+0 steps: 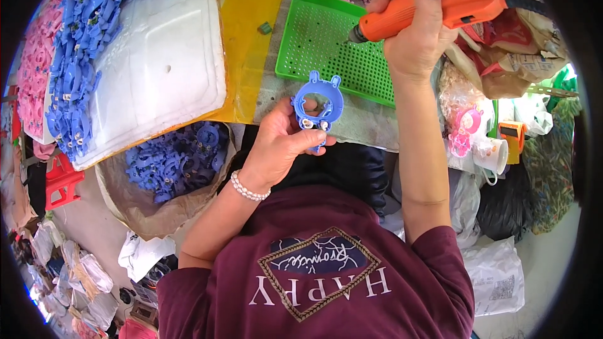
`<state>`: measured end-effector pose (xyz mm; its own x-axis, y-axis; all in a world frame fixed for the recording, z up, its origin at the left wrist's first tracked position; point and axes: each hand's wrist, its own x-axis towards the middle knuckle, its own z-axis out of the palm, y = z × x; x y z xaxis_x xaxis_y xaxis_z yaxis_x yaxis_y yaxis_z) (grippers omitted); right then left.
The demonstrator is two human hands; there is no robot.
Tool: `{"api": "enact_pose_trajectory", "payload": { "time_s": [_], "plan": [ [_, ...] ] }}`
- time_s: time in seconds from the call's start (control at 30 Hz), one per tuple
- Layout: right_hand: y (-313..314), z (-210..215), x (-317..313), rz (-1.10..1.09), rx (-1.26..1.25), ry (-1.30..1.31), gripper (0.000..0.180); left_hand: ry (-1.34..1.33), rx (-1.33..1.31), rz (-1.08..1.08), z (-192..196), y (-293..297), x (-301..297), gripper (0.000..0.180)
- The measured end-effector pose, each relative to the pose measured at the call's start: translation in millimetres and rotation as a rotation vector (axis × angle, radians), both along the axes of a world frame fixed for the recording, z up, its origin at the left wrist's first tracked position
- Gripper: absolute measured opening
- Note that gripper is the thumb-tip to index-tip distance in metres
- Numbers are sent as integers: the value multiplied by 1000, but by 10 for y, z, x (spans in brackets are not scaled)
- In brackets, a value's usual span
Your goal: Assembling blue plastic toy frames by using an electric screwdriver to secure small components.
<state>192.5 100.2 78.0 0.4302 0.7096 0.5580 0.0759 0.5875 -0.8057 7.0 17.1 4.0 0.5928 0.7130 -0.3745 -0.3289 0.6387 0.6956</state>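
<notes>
My left hand is closed on a blue plastic toy part, a round, hollow, figure-like shell with two small prongs on top and two white round pieces low on it. It is held up in front of my body, near the table's front edge. My right hand is wrapped round an orange electric screwdriver, whose tip points left and down over a green perforated tray. The tip is apart from the blue part. Small bits lie in the tray, too small to make out.
A white board to the left carries a heap of blue parts, with pink parts beyond. Below it stands a sack of blue parts. At right are a white mug, a pink figure toy and brown sacks.
</notes>
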Motion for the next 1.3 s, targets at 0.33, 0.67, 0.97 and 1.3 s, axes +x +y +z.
{"api": "enact_pose_trajectory", "payload": {
  "time_s": [0.33, 0.67, 0.97, 1.3],
  "plan": [
    [-448, 97, 28, 156, -58, 135, 51, 4, 7, 19, -5, -1, 14, 36],
    [-994, 233, -158, 401, -143, 212, 72, 4, 15, 22, -20, 8, 32, 34],
    [-1029, 208, -413, 167, -374, 216, 67, -12, -7, 42, -37, -8, 29, 34],
    [-1015, 61, -409, 211, -336, 23, 68, -3, -15, 43, -33, -3, 36, 33]
  ]
}}
